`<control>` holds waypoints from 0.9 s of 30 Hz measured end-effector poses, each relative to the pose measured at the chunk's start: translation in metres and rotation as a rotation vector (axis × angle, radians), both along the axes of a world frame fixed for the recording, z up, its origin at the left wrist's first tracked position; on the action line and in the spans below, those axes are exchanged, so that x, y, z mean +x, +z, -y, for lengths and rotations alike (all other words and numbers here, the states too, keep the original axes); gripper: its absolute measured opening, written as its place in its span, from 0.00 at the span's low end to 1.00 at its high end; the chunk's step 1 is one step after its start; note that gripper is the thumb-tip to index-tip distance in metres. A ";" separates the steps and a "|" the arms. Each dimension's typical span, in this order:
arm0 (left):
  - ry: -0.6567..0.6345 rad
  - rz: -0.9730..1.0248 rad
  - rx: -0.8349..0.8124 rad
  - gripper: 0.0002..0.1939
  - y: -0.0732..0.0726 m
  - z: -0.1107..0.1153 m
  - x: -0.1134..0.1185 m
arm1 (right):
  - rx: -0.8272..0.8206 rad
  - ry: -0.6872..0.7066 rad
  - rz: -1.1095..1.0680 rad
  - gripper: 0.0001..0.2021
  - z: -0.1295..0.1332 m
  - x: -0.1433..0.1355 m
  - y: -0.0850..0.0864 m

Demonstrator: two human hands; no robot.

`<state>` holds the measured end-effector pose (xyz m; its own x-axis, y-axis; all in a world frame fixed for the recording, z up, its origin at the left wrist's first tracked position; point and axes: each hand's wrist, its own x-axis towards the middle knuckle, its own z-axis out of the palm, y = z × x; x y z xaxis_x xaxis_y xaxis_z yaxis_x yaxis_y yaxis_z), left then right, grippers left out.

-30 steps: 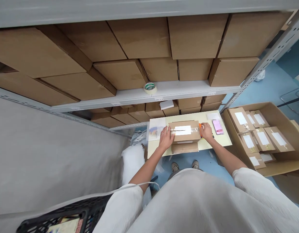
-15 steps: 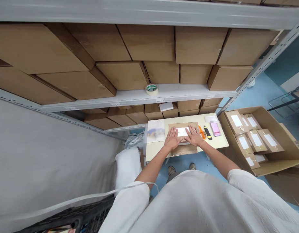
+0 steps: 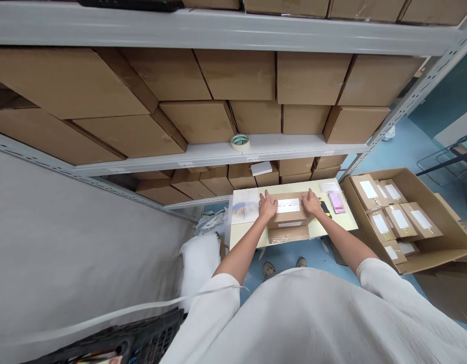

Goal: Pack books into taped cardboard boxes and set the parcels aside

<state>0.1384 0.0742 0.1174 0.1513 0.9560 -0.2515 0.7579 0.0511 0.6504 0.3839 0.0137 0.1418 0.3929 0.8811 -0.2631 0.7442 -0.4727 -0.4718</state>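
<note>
A small cardboard box (image 3: 290, 217) with a white label on its top stands over the cream table (image 3: 243, 233). My left hand (image 3: 268, 206) grips its left end, thumb and fingers bent around the edge. At the opposite end, my right hand (image 3: 312, 203) holds the box in the same way. A brown cardboard flap or sheet (image 3: 289, 234) with shiny tape lies along the near side of the box. Just right of my right hand is a black and yellow utility knife (image 3: 326, 208), partly covered.
Boxes fill the metal shelf (image 3: 203, 151) ahead, where a tape roll (image 3: 240, 142) sits. A pink item (image 3: 336, 202) lies at the table's right. Beside it, a large open carton (image 3: 441, 247) holds several labelled parcels. White wrapping material (image 3: 200, 258) stands at left.
My hands have moved apart, from lying flat on the box's top to gripping its two ends. The box's near side now shows more. The orange tool beside it is now hidden.
</note>
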 end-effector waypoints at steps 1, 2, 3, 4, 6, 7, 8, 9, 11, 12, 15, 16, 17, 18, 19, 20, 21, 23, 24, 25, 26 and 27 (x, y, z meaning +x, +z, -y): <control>0.019 0.011 -0.039 0.47 0.003 -0.004 0.002 | -0.029 -0.022 -0.044 0.38 -0.001 0.000 0.004; 0.032 0.026 -0.057 0.47 0.006 -0.006 0.002 | -0.030 -0.035 -0.077 0.38 -0.002 0.000 0.007; 0.041 0.048 -0.047 0.46 0.009 -0.008 0.002 | -0.004 -0.044 -0.094 0.38 -0.002 -0.001 0.010; 0.053 0.074 -0.015 0.46 0.012 -0.010 0.001 | 0.044 -0.052 -0.101 0.37 -0.002 -0.001 0.014; 0.095 0.130 0.076 0.43 0.021 -0.012 -0.003 | 0.167 -0.061 -0.097 0.37 -0.003 -0.002 0.022; 0.118 0.154 0.119 0.42 0.027 -0.013 -0.005 | 0.227 -0.061 -0.094 0.37 -0.004 -0.003 0.026; 0.139 0.170 0.153 0.41 0.033 -0.014 -0.007 | 0.283 -0.054 -0.092 0.37 -0.005 -0.004 0.031; 0.153 0.181 0.182 0.39 0.039 -0.015 -0.009 | 0.332 -0.043 -0.089 0.37 -0.006 -0.005 0.036; 0.167 0.195 0.231 0.37 0.049 -0.015 -0.012 | 0.413 -0.016 -0.078 0.37 -0.006 -0.008 0.043; 0.171 0.199 0.250 0.37 0.052 -0.013 -0.013 | 0.444 -0.005 -0.073 0.37 -0.005 -0.009 0.045; 0.197 0.214 0.266 0.35 0.050 -0.003 -0.019 | 0.484 -0.005 -0.092 0.37 0.003 -0.012 0.043; 0.213 0.219 0.254 0.33 0.045 0.002 -0.021 | 0.473 -0.017 -0.104 0.37 0.007 -0.012 0.039; 0.229 0.223 0.233 0.32 0.039 0.007 -0.024 | 0.448 -0.033 -0.115 0.37 0.012 -0.012 0.034; 0.246 0.220 0.206 0.31 0.032 0.013 -0.027 | 0.414 -0.055 -0.120 0.37 0.016 -0.012 0.029; 0.262 0.214 0.172 0.30 0.024 0.018 -0.029 | 0.372 -0.079 -0.120 0.37 0.020 -0.011 0.023; 0.264 0.204 0.131 0.30 0.017 0.022 -0.031 | 0.329 -0.102 -0.117 0.36 0.024 -0.010 0.017; 0.256 0.190 0.101 0.30 0.010 0.027 -0.034 | 0.285 -0.122 -0.114 0.36 0.028 -0.008 0.011; 0.224 0.159 0.063 0.31 -0.002 0.034 -0.037 | 0.198 -0.145 -0.114 0.34 0.034 -0.005 0.001; 0.204 0.145 0.051 0.32 -0.006 0.036 -0.038 | 0.154 -0.145 -0.112 0.33 0.036 -0.003 -0.003; 0.188 0.131 0.038 0.33 -0.010 0.038 -0.040 | 0.109 -0.136 -0.104 0.32 0.037 -0.002 -0.006; 0.178 0.115 0.022 0.33 -0.014 0.040 -0.041 | 0.064 -0.123 -0.091 0.31 0.038 -0.001 -0.007; 0.176 0.100 0.005 0.33 -0.017 0.041 -0.042 | 0.019 -0.107 -0.073 0.31 0.039 0.000 -0.008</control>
<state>0.0963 0.0334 0.1006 0.0057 0.9710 -0.2390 0.6692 0.1739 0.7225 0.3840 -0.0251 0.1334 0.4652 0.8405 -0.2777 0.6534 -0.5377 -0.5328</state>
